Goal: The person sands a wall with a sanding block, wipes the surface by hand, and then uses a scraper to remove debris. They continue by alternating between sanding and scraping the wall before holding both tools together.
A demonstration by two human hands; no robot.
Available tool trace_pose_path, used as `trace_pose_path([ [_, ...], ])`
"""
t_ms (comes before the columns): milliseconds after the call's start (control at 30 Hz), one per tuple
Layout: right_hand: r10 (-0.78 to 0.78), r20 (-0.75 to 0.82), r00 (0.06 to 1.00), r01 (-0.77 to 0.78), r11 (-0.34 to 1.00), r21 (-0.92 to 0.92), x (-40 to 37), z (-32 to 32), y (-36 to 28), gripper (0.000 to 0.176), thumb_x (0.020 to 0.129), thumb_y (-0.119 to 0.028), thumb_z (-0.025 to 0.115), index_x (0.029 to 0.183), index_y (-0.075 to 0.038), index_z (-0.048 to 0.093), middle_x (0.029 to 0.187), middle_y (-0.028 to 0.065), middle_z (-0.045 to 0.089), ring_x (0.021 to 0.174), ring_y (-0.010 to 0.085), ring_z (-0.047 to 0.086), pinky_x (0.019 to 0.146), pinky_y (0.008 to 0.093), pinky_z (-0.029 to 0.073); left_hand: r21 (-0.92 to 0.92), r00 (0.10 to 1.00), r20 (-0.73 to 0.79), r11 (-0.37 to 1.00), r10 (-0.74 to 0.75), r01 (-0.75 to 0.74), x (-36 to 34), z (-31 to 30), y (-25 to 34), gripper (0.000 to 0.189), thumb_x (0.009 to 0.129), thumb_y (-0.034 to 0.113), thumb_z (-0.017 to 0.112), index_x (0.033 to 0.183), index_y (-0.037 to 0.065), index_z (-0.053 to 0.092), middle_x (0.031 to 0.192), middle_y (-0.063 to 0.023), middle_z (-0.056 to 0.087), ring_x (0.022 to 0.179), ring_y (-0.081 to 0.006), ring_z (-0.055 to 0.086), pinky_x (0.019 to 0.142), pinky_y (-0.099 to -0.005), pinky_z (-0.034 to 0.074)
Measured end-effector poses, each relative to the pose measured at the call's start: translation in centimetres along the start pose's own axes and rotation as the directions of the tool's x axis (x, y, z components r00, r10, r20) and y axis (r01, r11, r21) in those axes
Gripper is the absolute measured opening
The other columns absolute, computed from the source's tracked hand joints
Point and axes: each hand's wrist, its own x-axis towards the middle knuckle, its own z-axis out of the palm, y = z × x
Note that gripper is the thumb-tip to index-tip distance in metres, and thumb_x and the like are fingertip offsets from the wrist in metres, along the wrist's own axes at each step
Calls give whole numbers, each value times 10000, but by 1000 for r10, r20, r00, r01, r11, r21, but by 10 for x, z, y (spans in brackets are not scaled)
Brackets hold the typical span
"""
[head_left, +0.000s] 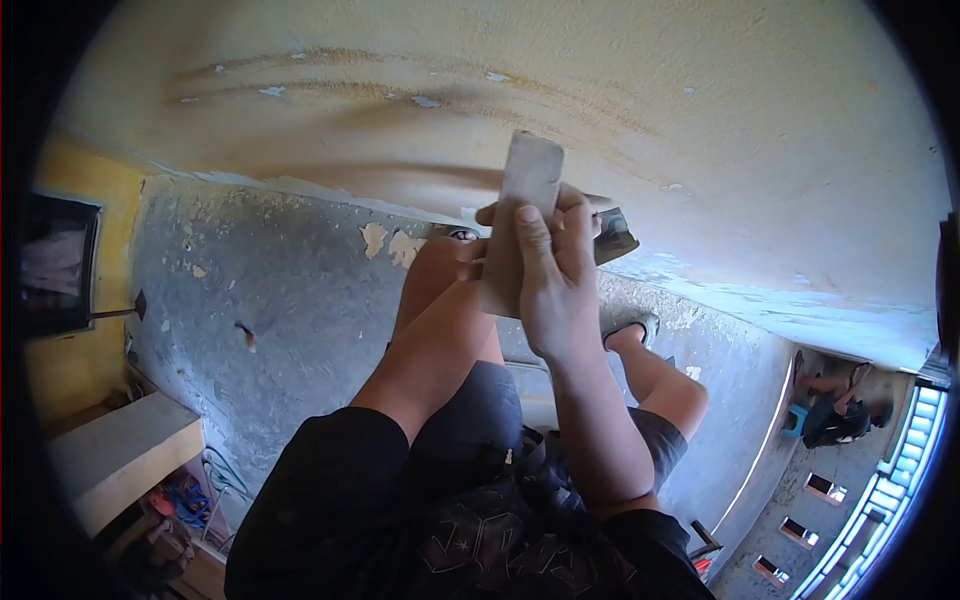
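Observation:
A flat, oblong grey-brown block (533, 165), its faces plain and dusty, stands tilted in front of me before the wall. My right hand (553, 265) is closed on its right side, the thumb pressed flat along the near face. From behind the left edge, my left hand (472, 262) grips the same block; most of that hand is hidden by it. Beside my right knuckles shows a dark angular object (615, 238) with a paler edge, partly covered by the fingers.
A yellowish wall (700, 130) with brown streaks and peeling paint faces me. Worn grey floor (290, 300) lies around my legs. A ledge (140, 450) stands at left, below a dark-framed panel (60, 265). Another person (850, 415) sits at far right near a blue stool (795, 420).

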Motion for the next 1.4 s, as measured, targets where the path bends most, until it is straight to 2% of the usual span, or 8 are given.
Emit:
trace_pose_path([
  [200,160,-49,986,-147,968,205,33,32,18,205,1037,-152,385,1166,-1,337,1035,177,583,756,225,664,585,337,582,637,892,64,669,448,-382,15,9,-2,233,843,212,608,764,-6,630,709,-223,627,678,-409,613,611,-469,479],
  [433,-9,-205,979,0,999,-46,46,45,28,278,1027,-155,431,1230,-14,303,1040,167,611,757,194,653,587,310,569,660,926,141,664,350,-351,22,1,-4,254,849,235,602,810,-10,659,742,-229,644,703,-407,631,646,-465,492],
  [633,-319,-283,904,208,909,-360,52,53,50,296,1007,-80,455,1227,51,307,926,184,568,719,199,609,612,318,487,660,939,142,676,315,-326,24,-2,-9,265,842,244,591,794,-8,657,760,-237,643,721,-415,629,660,-466,494],
  [1000,-538,-233,810,312,732,-606,62,46,73,289,1001,-53,438,1234,29,287,1008,199,583,703,170,612,601,278,492,683,957,120,678,263,-272,23,-2,-10,242,830,244,579,810,24,678,728,-233,646,680,-397,637,644,-467,506],
  [1233,-520,-263,813,313,771,-555,66,47,75,313,993,-62,467,1240,23,293,1013,195,587,704,169,613,563,274,493,707,964,135,660,229,-256,24,-2,-9,236,825,246,569,831,46,694,708,-230,649,650,-384,644,634,-469,515],
  [1300,-505,-56,861,357,679,-641,69,45,70,307,986,-63,492,1225,32,325,981,177,599,698,175,619,570,268,492,714,964,141,651,226,-257,24,-3,-7,235,823,246,566,836,52,698,702,-230,650,642,-380,646,631,-469,518],
  [1333,-326,-13,945,277,824,-494,69,45,65,380,936,-46,555,1252,7,352,978,306,601,840,476,631,679,468,502,715,963,142,649,231,-261,24,-2,-5,235,823,246,566,836,52,698,702,-230,650,642,-380,646,631,-469,518],
  [1400,-418,21,908,362,760,-540,66,42,61,367,939,-48,554,1241,8,353,927,300,614,836,475,637,674,463,502,675,960,127,687,251,-269,22,-2,-3,243,823,225,601,744,1,652,714,-227,633,686,-408,623,643,-460,492],
])
